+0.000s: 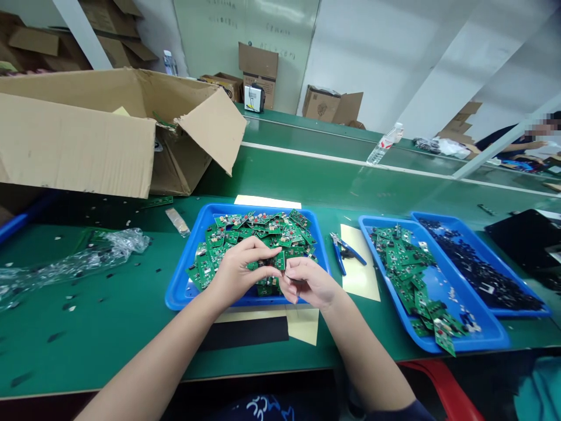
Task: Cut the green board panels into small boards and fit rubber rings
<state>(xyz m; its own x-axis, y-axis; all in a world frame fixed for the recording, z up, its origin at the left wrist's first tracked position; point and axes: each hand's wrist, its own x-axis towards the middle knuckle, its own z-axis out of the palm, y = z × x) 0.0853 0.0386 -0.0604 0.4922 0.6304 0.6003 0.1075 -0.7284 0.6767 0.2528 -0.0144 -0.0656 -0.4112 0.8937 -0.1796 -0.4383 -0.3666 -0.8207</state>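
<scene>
Above a blue tray (175, 286) heaped with green circuit boards, my left hand (241, 266) grips a small green circuit board (281, 261) between thumb and fingers. My right hand (309, 279) is closed in a pinch at the right edge of that board. Something small and dark shows at its fingertips, too small to name. Blue-handled side cutters (346, 251) lie just right of the tray, on a yellow sheet (363, 275).
A second blue tray (491, 336) holds more circuit boards and pale bits. Behind it, another blue tray (537, 305) contains small black parts. A large open cardboard box (79, 146) and crumpled plastic wrap (123, 248) are at left. A water bottle (384, 144) stands behind.
</scene>
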